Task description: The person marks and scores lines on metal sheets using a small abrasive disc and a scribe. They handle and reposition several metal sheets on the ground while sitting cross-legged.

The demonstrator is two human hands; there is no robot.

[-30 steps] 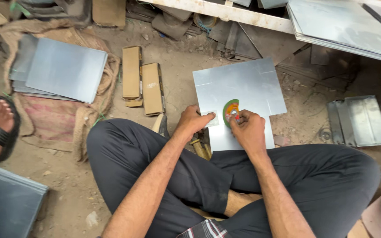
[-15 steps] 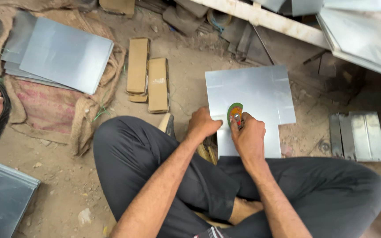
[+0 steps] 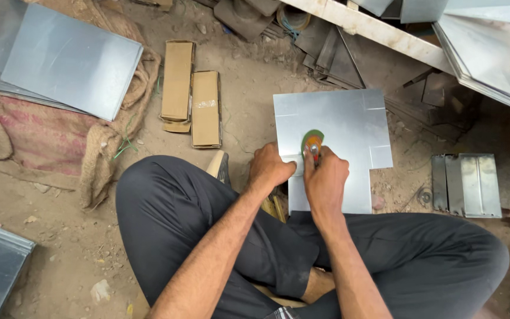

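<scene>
The person sits cross-legged on the dirt floor, and a cut metal sheet lies flat on the ground just in front of the knees, so both hands reach it without stretching. The sheet has notched corners on its near side, and its near edge touches the trousers.

The left hand rests closed on the near left part of the sheet, fingers curled down, probably to keep the sheet from sliding. The right hand is closed around a small tool with a reddish tip, held upright against a green and orange disc that lies on the sheet. What the tool is exactly, I cannot tell.

To the left, a stack of sheets lies on a sack, which keeps them off the dirt. Two cardboard boxes lie between the stack and the cut sheet. At the right, folded metal pieces lie apart on the ground.
</scene>
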